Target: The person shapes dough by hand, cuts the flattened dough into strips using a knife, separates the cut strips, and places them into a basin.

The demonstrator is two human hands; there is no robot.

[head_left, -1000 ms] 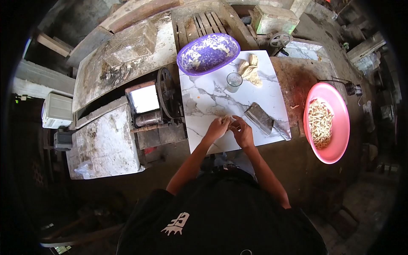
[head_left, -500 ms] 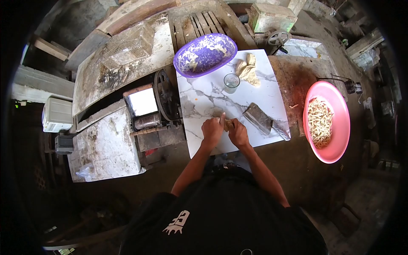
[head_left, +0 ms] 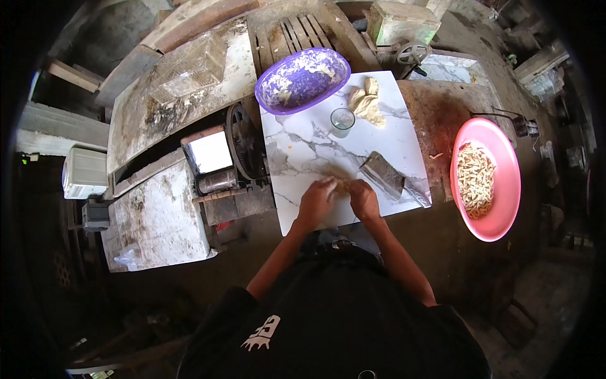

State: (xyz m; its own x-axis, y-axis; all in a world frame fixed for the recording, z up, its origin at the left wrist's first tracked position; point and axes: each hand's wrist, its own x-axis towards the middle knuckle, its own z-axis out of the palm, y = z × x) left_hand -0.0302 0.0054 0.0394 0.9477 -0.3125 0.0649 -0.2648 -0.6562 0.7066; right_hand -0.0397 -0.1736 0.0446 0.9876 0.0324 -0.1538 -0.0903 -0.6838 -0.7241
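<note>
My left hand (head_left: 318, 201) and my right hand (head_left: 364, 200) are close together over the front of a white marbled board (head_left: 303, 142). Between them is a small piece of dough (head_left: 342, 187), blurred, with the fingers of both hands closed on it. Right of my right hand lies a dark flat blade (head_left: 382, 174) with a clear plastic piece (head_left: 416, 194) by its end. A glass (head_left: 342, 121) stands farther back, beside a lump of pale dough (head_left: 367, 104). Behind them, a purple basin (head_left: 303, 82) smeared with dough rests on the board's back edge.
On the right, a pink basin (head_left: 503, 189) holds many short pale strips (head_left: 475, 180). Left of the board stands a machine with rollers (head_left: 218, 181) and a dark wheel (head_left: 245, 142). A wire crate (head_left: 189, 69) sits on the stained table (head_left: 136, 123) at the back left.
My hands have changed their hold on the small dough piece, and my left thumb no longer sticks up. The view has shifted slightly. The basins, glass and blade stay in place.
</note>
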